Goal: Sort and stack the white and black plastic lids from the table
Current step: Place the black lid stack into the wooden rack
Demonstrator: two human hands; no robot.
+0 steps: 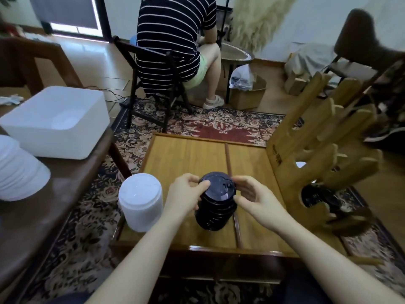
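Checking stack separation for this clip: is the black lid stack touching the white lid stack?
Apart. The head view shows bare bamboo tabletop and the left hand between the black lid stack and the white lid stack.

Your left hand (pixel 186 195) and right hand (pixel 255 199) pinch the top lid of the black lid stack (pixel 215 202), which stands near the middle of the low bamboo table (pixel 182 154). The white lid stack (pixel 141 201) stands at the table's left edge, just beside your left hand. A wooden rack (pixel 317 154) stands along the right edge.
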